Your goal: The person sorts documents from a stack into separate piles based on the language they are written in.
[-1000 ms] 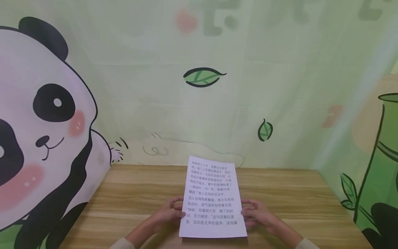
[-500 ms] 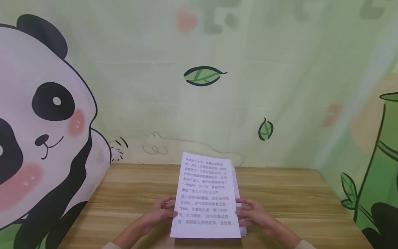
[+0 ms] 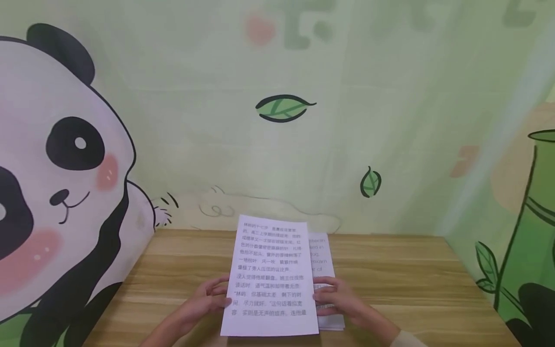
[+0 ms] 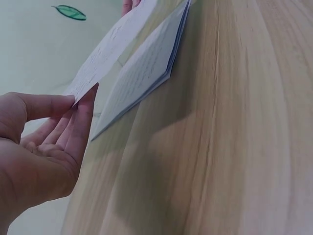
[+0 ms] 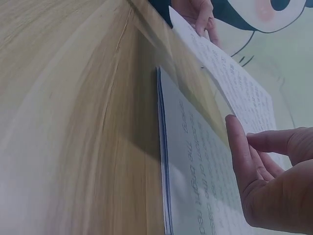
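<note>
A white sheet of paper (image 3: 270, 274) printed with Chinese text is held up above the table, one hand at each long side. My left hand (image 3: 207, 302) pinches its left edge between thumb and fingers, as the left wrist view shows closely. On the opposite edge, my right hand (image 3: 340, 300) pinches the sheet, thumb on top and fingers beneath. Below and to the right lies a thin stack of paper (image 5: 188, 161), its top page printed in English. In the head view the raised sheet covers most of that stack.
The wooden table (image 3: 390, 260) has a wood-grain top and reaches back to a green backdrop cloth (image 3: 195, 120). The cloth carries a printed panda (image 3: 86, 193) on the left and a bamboo stalk (image 3: 526, 231) on the right.
Both hands have carried the Chinese-text sheet to the left. The stack beneath, hidden a second ago, now shows its English-printed page along the right side.
</note>
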### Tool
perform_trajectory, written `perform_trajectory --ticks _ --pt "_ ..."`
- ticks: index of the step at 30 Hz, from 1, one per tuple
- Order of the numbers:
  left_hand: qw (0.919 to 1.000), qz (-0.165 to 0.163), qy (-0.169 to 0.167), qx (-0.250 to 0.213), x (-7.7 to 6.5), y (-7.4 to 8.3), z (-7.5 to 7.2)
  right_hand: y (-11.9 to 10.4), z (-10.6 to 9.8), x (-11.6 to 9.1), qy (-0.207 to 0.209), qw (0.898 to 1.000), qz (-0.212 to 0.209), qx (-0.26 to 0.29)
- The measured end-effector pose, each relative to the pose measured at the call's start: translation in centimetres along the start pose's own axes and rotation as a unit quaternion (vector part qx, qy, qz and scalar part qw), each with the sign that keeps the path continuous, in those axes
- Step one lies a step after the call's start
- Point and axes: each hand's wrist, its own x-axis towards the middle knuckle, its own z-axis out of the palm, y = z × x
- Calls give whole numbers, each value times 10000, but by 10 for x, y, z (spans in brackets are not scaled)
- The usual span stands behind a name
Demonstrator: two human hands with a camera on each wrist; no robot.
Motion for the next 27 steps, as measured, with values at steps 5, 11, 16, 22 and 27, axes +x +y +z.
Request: perform_trajectory --ticks 5,11,16,22,27 --pt "9998 -172 24 1 -19 -2 -12 0 16 9 -71 9999 77 9" --pt "9997 -208 73 -68 -33 -8 -26 -1 33 19 -86 9999 136 8" --pt "9993 -313 182 -111 -42 -13 -40 -4 48 27 -123 9997 196 64" --pt "9968 -631 488 35 -51 -14 -58 -6 64 37 -200 9995 216 122" --pt "9948 -713 724 69 -58 -12 -69 -8 78 44 -222 9993 236 190"
